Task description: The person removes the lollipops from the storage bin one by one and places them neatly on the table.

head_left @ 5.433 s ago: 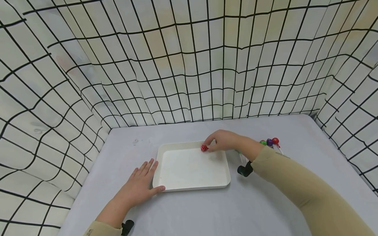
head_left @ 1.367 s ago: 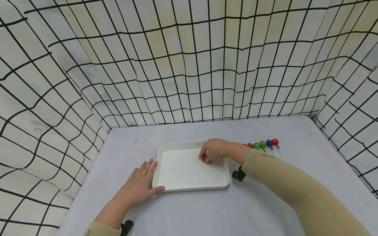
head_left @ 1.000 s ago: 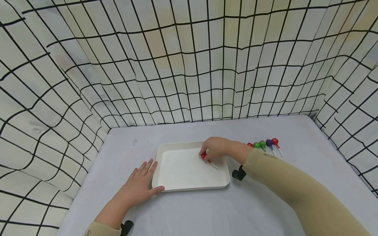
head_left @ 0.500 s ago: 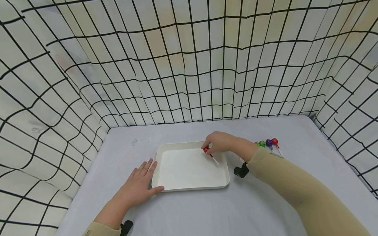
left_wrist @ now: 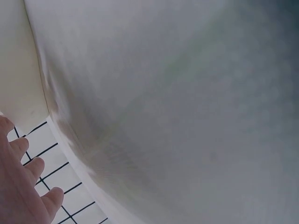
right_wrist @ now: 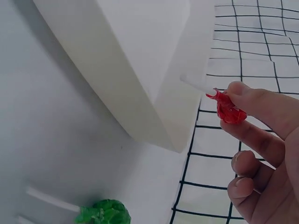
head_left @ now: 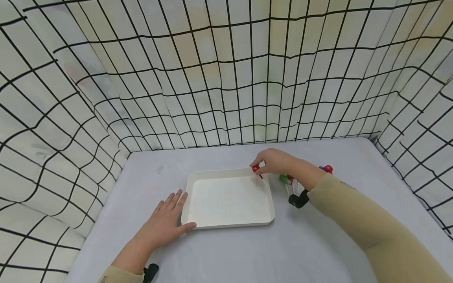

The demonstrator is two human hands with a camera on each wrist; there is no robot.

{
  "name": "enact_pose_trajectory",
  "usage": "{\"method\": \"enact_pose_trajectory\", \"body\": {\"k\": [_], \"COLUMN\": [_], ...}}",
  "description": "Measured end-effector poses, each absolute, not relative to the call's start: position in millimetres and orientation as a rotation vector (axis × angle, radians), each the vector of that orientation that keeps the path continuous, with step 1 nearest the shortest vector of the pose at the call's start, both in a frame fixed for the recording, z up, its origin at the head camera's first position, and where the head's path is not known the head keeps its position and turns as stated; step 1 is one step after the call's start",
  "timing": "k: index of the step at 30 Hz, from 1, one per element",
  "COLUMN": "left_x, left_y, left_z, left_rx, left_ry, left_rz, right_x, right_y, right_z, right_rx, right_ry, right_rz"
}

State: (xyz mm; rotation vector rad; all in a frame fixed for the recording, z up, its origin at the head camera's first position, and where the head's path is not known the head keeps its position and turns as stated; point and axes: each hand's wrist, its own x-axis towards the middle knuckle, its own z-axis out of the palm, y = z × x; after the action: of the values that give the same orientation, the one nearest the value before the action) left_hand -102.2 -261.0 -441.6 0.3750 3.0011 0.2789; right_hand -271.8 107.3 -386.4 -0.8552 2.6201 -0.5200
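Observation:
In the head view my right hand [head_left: 277,163] pinches a red-wrapped lollipop [head_left: 255,169] by its head over the far right corner of a white tray [head_left: 226,202]. The right wrist view shows the red lollipop [right_wrist: 230,111] between thumb and a finger, its white stick pointing toward the tray's corner [right_wrist: 159,126]. My left hand [head_left: 166,220] lies with spread, straight fingers against the tray's near left corner, thumb on the near rim. To the right of the tray lie a green lollipop [head_left: 284,178] and a red lollipop [head_left: 291,179], partly behind the right forearm.
Beyond the right forearm, a purple lollipop [head_left: 322,168] and another red lollipop [head_left: 328,169] show; others may be hidden by the arm. A white cloth covers the table [head_left: 226,255]. White walls with black grid lines [head_left: 226,78] stand at the back and both sides.
My right hand has moved from over the tray's right part away and to the right, carrying the red lollipop up to the far right corner. The left hand has stayed at the tray.

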Motion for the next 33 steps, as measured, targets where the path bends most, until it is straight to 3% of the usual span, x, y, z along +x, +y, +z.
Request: {"method": "enact_pose_trajectory", "body": {"k": [33], "left_x": [-104.9], "left_y": [-259.3], "left_z": [-440.3], "left_rx": [0.394], "left_ry": [2.999], "left_rz": [0.294], "right_x": [-273.4], "right_y": [259.0], "right_z": [-389.8], "right_rx": [-0.607], "right_ry": [2.772], "right_rz": [-0.509]}}
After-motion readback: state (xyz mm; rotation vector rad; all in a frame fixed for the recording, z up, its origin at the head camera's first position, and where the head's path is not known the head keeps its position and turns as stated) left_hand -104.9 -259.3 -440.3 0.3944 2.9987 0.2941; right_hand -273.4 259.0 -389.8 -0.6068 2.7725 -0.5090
